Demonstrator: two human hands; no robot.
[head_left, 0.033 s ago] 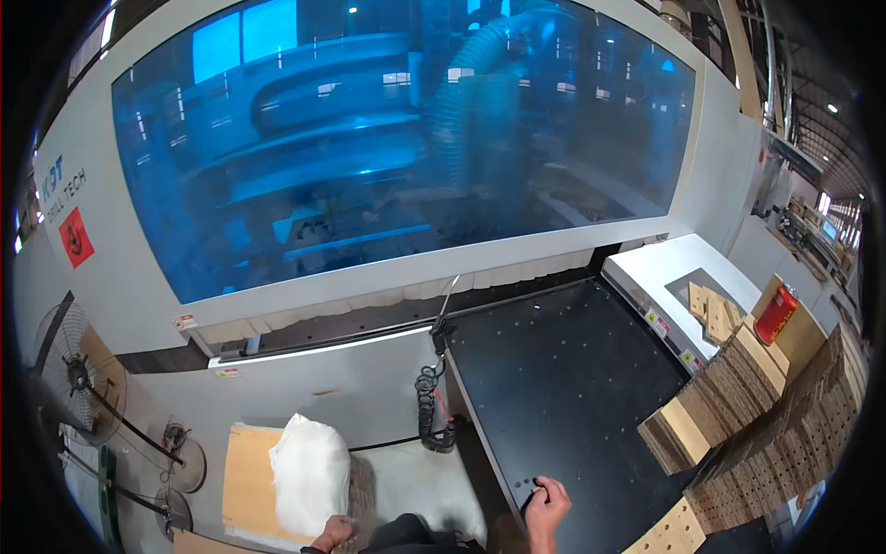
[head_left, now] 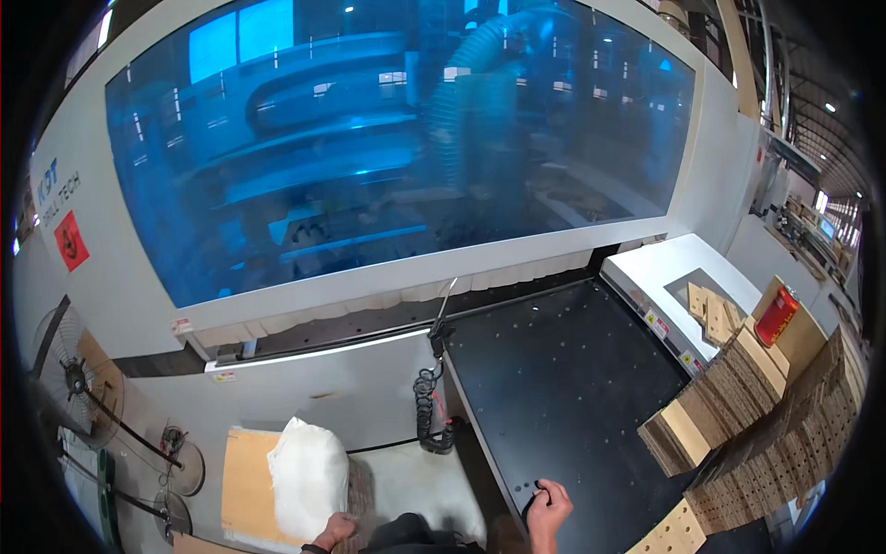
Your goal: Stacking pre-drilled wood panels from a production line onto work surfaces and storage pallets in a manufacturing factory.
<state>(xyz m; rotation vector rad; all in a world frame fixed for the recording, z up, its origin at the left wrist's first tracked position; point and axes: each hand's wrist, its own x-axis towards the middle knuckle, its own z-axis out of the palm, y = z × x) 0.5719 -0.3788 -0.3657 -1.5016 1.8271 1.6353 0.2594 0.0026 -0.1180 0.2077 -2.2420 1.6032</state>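
Note:
My right hand point(head_left: 550, 508) rests at the near left edge of a black table point(head_left: 554, 369) dotted with small pale spots. Its fingers are curled in, and nothing sticks out of them. Low in the picture, my left hand point(head_left: 336, 529) is closed in a loose fist with nothing visible in it. It is beside a white cloth-like sack point(head_left: 309, 475), which lies on a stack of tan boards point(head_left: 247, 480). I cannot tell whether the hand touches the sack.
A large machine with a blue window point(head_left: 397, 148) stands ahead. A coiled black hose point(head_left: 426, 406) hangs by the table. Stacks of drilled boards point(head_left: 775, 452) stand at right, with a red can point(head_left: 777, 316) on top. A floor fan point(head_left: 78, 374) is at left.
The view has shifted very slightly. Both hands keep the same pose and place.

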